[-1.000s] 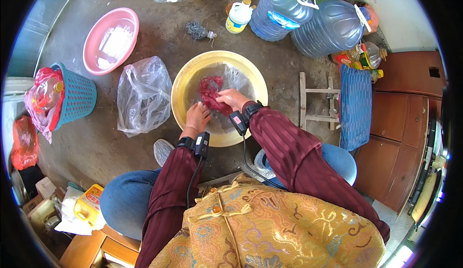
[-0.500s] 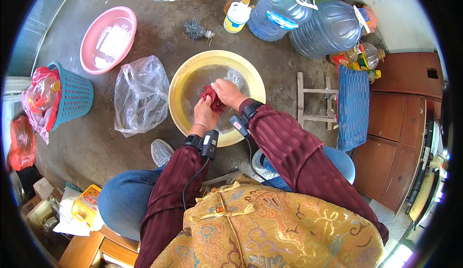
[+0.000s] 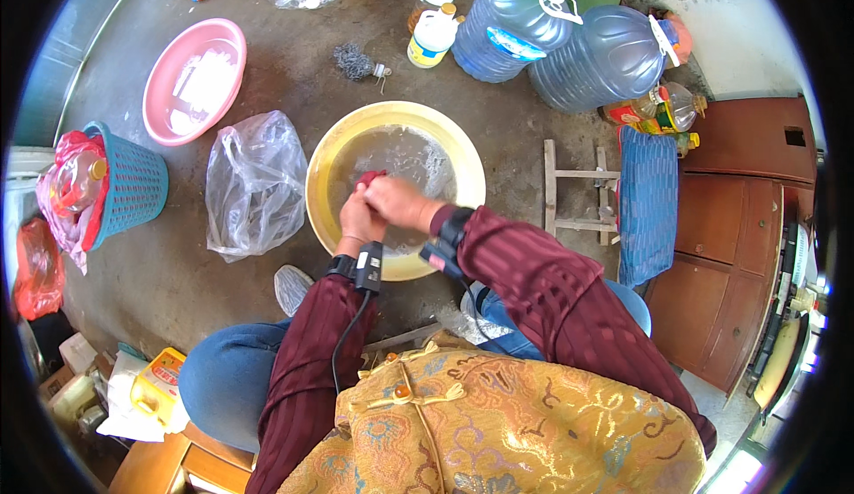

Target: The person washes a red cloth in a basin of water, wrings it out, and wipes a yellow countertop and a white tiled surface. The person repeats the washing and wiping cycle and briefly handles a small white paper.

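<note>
A yellow basin [image 3: 322, 143] with cloudy, sudsy water stands on the floor before me. Over it my left hand [image 3: 359, 220] and my right hand [image 3: 400, 202] press together, both closed around a bunched dark red cloth [image 3: 371, 176]. Only a small piece of the cloth sticks out beyond the fingers; the rest is hidden in my grip. The right hand lies partly over the left one. Foam floats on the water at the basin's right side.
Left of the basin lie a clear plastic bag [image 3: 258, 183], a pink basin [image 3: 151, 94] and a blue basket [image 3: 138, 183] of clothes. Behind stand a white jug [image 3: 431, 39] and large water bottles [image 3: 511, 27]. A wire scrubber [image 3: 353, 63] lies nearby; a folding stool [image 3: 648, 205] is at right.
Both hands have drawn closer together and shifted a little left, squeezing the cloth smaller. Less of the red cloth shows, and the whole view has moved slightly.
</note>
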The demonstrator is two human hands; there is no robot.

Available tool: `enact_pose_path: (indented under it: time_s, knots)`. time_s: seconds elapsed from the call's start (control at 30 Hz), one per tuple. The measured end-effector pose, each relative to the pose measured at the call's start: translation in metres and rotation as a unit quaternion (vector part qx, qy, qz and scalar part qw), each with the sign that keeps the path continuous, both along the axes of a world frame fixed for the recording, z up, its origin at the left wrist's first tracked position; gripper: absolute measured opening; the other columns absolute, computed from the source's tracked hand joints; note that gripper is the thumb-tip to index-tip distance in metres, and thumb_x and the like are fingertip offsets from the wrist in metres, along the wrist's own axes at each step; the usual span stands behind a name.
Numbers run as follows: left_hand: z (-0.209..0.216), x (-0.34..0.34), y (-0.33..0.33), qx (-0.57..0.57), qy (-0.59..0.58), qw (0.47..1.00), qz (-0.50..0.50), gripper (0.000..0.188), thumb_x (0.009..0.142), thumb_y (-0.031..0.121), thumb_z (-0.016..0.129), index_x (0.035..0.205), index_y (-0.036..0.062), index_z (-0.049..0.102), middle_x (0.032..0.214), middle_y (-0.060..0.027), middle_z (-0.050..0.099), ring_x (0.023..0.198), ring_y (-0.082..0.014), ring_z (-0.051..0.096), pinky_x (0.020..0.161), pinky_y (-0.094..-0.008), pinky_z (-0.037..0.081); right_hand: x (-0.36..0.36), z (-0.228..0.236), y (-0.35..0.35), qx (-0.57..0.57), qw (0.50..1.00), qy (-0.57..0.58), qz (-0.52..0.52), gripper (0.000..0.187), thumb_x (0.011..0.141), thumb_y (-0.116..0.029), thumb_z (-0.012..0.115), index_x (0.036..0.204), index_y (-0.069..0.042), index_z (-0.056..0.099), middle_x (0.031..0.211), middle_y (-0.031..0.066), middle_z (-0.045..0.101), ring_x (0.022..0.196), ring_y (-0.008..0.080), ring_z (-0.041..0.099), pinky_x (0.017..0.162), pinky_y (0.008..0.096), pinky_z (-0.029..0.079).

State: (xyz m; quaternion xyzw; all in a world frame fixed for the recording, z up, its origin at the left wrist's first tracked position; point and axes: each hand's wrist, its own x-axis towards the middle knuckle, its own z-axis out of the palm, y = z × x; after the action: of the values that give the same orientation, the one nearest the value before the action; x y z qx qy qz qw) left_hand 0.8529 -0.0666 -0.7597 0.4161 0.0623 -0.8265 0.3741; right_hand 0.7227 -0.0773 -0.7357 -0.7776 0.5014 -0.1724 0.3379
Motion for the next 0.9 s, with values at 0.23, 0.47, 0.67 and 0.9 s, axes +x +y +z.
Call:
enact_pose_path:
  time_s: [0.23, 0.47, 0.67, 0.9]
  knots:
    - [-0.03, 0.016, 0.004, -0.049, -0.071, 0.996, -0.029, 0.031, 0.103, 0.019, 0.048, 0.128, 0.0017, 0.055, 0.124, -0.0128, 0.063, 0.115, -0.0285, 0.061, 0.098, -0.0454, 0.049, -0.036, -0.028, -0.002, 0.127, 0.891, 0.103, -0.424, 0.025, 0.091, -0.017, 0.051, 0.105, -0.002, 0.065, 0.095, 0.0265, 0.067, 0.095, 0.0448, 0.065, 0.085, 0.0492, 0.052]
    - [-0.025, 0.02, 0.012, 0.023, -0.159, 0.981, -0.111, 0.032, 0.102, 0.029, 0.051, 0.123, 0.0068, 0.059, 0.117, -0.0099, 0.065, 0.107, -0.0273, 0.063, 0.091, -0.0459, 0.052, -0.018, -0.057, 0.011, 0.262, 0.948, -0.036, -0.176, 0.044, 0.09, -0.041, 0.058, 0.12, -0.011, 0.067, 0.109, 0.025, 0.068, 0.105, 0.0389, 0.065, 0.095, 0.0434, 0.05]
    - [-0.018, 0.015, -0.002, 0.031, 0.005, 0.999, -0.016, 0.033, 0.105, 0.034, 0.043, 0.122, 0.0105, 0.058, 0.116, -0.0083, 0.064, 0.106, -0.024, 0.063, 0.094, -0.042, 0.052, 0.028, -0.012, 0.008, 0.085, 0.983, -0.112, -0.114, 0.038, 0.096, -0.036, 0.052, 0.083, -0.004, 0.067, 0.089, 0.0173, 0.07, 0.085, 0.0411, 0.065, 0.077, 0.0468, 0.052]
    - [-0.008, -0.01, 0.002, -0.091, -0.034, 0.994, -0.046, 0.033, 0.104, 0.021, 0.043, 0.127, 0.0041, 0.058, 0.123, -0.0112, 0.065, 0.113, -0.0263, 0.061, 0.1, -0.0451, 0.048, 0.004, 0.009, -0.007, 0.104, 0.944, 0.074, -0.305, 0.035, 0.096, -0.03, 0.049, 0.087, -0.001, 0.066, 0.09, 0.025, 0.068, 0.087, 0.0448, 0.066, 0.077, 0.0543, 0.052]
